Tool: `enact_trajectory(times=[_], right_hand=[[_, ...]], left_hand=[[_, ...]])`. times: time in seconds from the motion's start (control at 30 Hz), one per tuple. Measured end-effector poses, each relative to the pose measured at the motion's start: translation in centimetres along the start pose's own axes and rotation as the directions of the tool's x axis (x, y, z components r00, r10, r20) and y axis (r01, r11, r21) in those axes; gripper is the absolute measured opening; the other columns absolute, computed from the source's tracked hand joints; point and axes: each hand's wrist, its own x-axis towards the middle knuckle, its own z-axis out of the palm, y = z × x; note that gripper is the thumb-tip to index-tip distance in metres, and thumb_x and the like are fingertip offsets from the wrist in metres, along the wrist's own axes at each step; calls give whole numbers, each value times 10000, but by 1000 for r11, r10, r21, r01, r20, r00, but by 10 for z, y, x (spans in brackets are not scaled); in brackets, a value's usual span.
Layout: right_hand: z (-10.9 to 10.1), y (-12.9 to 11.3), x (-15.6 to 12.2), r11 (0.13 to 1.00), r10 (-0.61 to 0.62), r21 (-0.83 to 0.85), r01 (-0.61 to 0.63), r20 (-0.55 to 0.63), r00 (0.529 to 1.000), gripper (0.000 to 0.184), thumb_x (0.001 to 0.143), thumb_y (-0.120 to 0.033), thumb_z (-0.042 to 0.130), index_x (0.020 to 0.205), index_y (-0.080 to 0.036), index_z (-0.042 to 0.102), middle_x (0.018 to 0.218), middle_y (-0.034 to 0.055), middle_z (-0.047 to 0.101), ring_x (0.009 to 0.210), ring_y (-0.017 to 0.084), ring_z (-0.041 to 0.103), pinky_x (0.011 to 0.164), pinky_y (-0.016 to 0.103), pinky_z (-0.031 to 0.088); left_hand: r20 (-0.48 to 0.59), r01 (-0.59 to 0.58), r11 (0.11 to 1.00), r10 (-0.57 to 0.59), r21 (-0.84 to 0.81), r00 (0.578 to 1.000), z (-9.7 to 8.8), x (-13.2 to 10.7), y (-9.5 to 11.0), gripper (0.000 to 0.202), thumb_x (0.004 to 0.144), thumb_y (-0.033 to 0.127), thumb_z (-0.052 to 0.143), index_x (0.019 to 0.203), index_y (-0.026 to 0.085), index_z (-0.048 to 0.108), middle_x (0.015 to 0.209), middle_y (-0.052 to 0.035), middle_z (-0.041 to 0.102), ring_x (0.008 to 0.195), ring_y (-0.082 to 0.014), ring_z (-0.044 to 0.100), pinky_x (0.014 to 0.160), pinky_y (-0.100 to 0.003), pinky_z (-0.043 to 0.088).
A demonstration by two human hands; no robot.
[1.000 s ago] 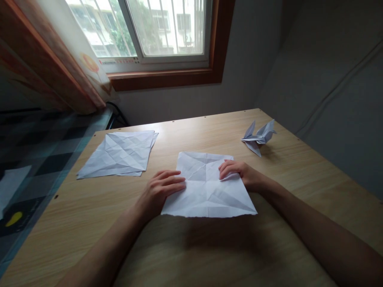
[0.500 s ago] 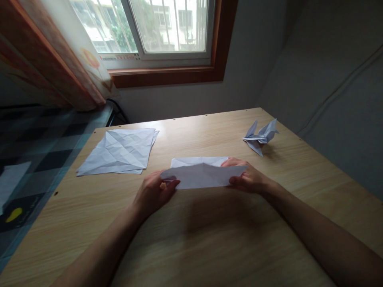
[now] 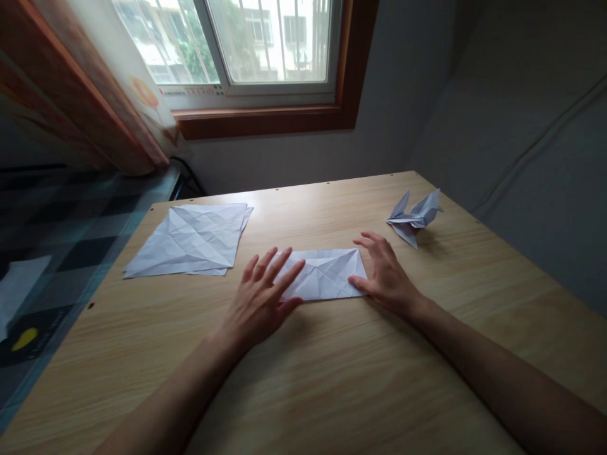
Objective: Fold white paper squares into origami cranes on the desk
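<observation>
A creased white sheet of paper (image 3: 327, 275), folded into a long rectangle, lies on the wooden table (image 3: 360, 379) in front of me. My left hand (image 3: 265, 294) is spread over its left end, fingers apart and thumb near the front edge. At the other end is my right hand (image 3: 386, 275), its thumb touching the paper's right edge and its fingers raised and apart. Neither hand grips the paper. Part of the left end is hidden under my left fingers.
Several creased white sheets (image 3: 199, 237) lie stacked at the back left. A folded paper crane (image 3: 412, 218) stands at the back right. Beyond the left edge is a surface with a checked cloth (image 3: 90, 208). A window (image 3: 275, 44) and curtain (image 3: 99, 82) are behind.
The near flap of the paper, held up by both hands before, now lies down flat on the table. Both hands have let go, and their fingers have spread.
</observation>
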Motion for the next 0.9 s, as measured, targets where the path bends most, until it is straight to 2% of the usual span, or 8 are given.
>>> enact_trajectory(times=[0.07,0.13,0.27,0.47,0.63,0.73,0.83,0.9], right_hand=[[4,-6,-2,990,-138,-28,141,83,987,620,803,-320,627,1366,-159,423,1484,182,366,1396,335,308,1129,525,284],[8,-12,-5,965,-235,-65,254,218,947,617,856,-353,581,1409,-146,404,1524,184,338,1436,337,249,1149,541,244],[13,-19,-9,934,-264,-110,340,428,864,605,946,-425,456,1471,-143,351,1548,169,323,1440,325,268,1151,546,247],[8,-13,-13,942,-182,-158,295,497,849,766,929,-572,432,1508,-97,275,1553,200,272,1450,329,250,1166,556,210],[-3,8,-12,962,-119,-146,232,540,833,889,854,-670,495,1537,-182,204,1573,165,243,1457,348,217,1175,572,152],[-10,17,-8,968,-103,-128,215,581,808,945,824,-695,524,1541,-182,185,1581,174,218,1461,356,198,1174,584,132],[-15,13,-2,962,-178,-80,262,543,821,1042,742,-694,632,1526,-142,225,1575,211,222,1464,376,165,1168,595,135],[-17,3,-1,938,-294,-31,346,462,837,987,721,-609,702,1489,-130,309,1548,220,290,1448,380,209,1159,585,188]], left_hand=[[146,-68,997,72,-36,987,0,0,6,582,944,476,475,1481,301,335,1552,-83,343,1430,-343,272,1156,-556,167],[275,-102,991,121,-81,954,-1,2,10,583,952,531,424,1488,327,319,1559,-51,336,1440,-332,261,1160,-553,148],[394,-73,991,112,-113,912,-5,5,12,585,951,580,380,1487,357,310,1560,-29,333,1444,-324,259,1158,-550,154],[375,5,998,21,-67,927,1,2,10,667,933,635,349,1497,280,316,1552,-69,340,1435,-336,283,1148,-546,189],[301,81,997,-74,-9,951,7,-2,2,658,930,633,359,1483,275,353,1547,-88,350,1425,-351,302,1134,-545,219],[288,114,993,-111,6,951,7,-3,-2,639,926,614,391,1471,281,375,1543,-99,356,1420,-364,307,1121,-562,242],[268,122,993,-116,-7,956,6,-2,-4,609,923,592,423,1457,301,393,1537,-90,371,1416,-368,315,1115,-591,239],[263,122,992,-116,-9,958,6,-2,-5,611,918,590,435,1457,304,393,1534,-89,377,1417,-367,313,1119,-605,216]])
